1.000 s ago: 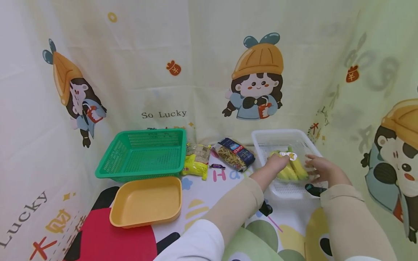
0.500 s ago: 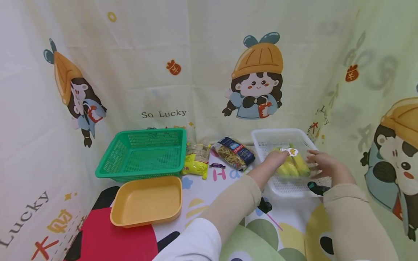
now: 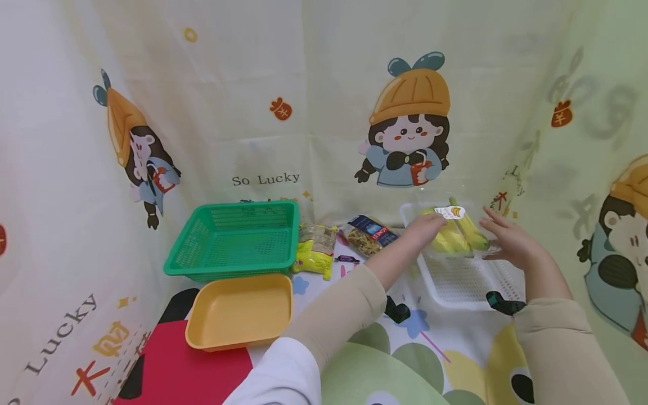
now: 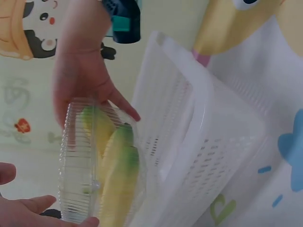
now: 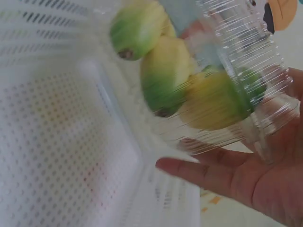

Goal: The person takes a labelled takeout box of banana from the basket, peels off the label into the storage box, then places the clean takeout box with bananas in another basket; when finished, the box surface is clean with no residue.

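Several yellow bananas (image 3: pixel 450 239) with green tips lie in a clear plastic box (image 4: pixel 78 156) that has a white banana label (image 3: pixel 449 212) on top. My left hand (image 3: pixel 426 229) grips the box's left side, thumb close to the label. At the right end, my right hand (image 3: pixel 513 242) holds the box between thumb and fingers; the right wrist view shows its fingers (image 5: pixel 203 172) extended along the box. The box is raised over the back of a white perforated basket (image 3: pixel 430 284), tilted in both wrist views. Part of my left hand is cut off in the left wrist view.
A green basket (image 3: pixel 177 264) stands at the left, with a yellow tray (image 3: pixel 240 315) before it. Between the green and white baskets lie a yellow bag (image 3: pixel 315 250), a blue-labelled pasta bag (image 3: pixel 368 233) and a small purple-wrapped candy (image 3: pixel 346 259). Printed cloth walls enclose the table.
Both hands have raised the box of bananas up and back from inside the white basket, uncovering the basket's floor. The head view has shifted slightly left.
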A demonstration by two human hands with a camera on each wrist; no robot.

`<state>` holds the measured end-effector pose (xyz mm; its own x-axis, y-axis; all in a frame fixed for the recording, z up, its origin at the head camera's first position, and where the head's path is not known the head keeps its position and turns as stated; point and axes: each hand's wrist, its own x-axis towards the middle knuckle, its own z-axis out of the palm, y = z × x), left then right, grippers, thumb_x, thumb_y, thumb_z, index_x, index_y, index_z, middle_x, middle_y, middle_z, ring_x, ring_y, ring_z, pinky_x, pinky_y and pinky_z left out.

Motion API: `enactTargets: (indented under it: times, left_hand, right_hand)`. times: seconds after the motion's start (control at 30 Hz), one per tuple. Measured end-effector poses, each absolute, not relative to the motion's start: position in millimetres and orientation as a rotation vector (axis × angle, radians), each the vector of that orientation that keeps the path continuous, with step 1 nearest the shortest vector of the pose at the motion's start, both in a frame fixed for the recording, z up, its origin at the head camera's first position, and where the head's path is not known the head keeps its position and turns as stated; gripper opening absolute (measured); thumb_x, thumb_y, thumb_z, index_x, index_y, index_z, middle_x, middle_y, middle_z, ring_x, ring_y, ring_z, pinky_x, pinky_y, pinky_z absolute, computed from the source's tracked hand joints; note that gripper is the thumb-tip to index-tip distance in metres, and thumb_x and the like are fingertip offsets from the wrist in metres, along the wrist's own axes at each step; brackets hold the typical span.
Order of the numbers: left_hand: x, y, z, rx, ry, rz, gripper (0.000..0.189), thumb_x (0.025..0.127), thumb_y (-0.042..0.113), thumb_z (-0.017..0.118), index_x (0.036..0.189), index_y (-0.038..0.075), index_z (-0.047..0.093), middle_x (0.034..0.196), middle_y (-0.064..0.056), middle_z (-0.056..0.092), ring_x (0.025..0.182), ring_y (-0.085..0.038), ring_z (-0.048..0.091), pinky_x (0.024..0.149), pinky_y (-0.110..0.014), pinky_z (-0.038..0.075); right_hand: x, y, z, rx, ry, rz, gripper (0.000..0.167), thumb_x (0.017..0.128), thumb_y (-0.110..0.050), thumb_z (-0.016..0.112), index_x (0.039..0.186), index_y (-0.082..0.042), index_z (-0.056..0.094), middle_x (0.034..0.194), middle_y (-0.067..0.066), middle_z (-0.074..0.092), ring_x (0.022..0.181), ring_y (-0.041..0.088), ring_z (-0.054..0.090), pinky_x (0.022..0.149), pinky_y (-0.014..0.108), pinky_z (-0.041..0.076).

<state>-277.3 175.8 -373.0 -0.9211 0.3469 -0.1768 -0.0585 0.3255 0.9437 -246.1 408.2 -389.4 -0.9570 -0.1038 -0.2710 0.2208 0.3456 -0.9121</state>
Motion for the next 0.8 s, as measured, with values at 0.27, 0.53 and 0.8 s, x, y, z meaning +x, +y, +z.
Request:
enactTargets:
  times: [0.27, 0.53, 0.8]
  left_hand:
    - [-273, 127, -372, 0.310, 2.222, 1.684, 0.046, 0.096, 0.045, 0.056, 0.141, 0.035, 0.055, 0.148, 0.012, 0.050, 0.142, -0.018, 0.042, 0.117, -0.044, 0.034]
    - [-288, 49, -371, 0.387, 2.206, 1.688, 0.048, 0.100, 0.047, 0.048, 0.148, 0.041, 0.043, 0.159, 0.008, 0.036, 0.148, -0.026, 0.032, 0.118, -0.056, 0.028]
    - [-319, -15, -377, 0.352, 2.288, 1.690, 0.051, 0.103, 0.043, 0.046, 0.152, 0.032, 0.040, 0.160, 0.002, 0.035, 0.148, -0.027, 0.031, 0.119, -0.052, 0.029]
  right_hand:
    - [-250, 383, -388, 0.070, 2.328, -1.799, 0.070, 0.103, -0.051, 0.038, 0.157, -0.040, -0.005, 0.162, 0.021, -0.020, 0.136, 0.047, 0.038, 0.091, 0.046, 0.056]
    - [-252, 360, -382, 0.061, 2.315, -1.824, 0.065, 0.102, -0.050, 0.042, 0.157, -0.043, 0.008, 0.167, 0.015, -0.005, 0.134, 0.032, 0.038, 0.082, 0.031, 0.058]
    - [-253, 349, -382, -0.143, 2.360, -1.685, 0.062, 0.104, -0.047, 0.040, 0.159, -0.036, 0.012, 0.166, 0.019, 0.003, 0.136, 0.031, 0.037, 0.088, 0.036, 0.056]
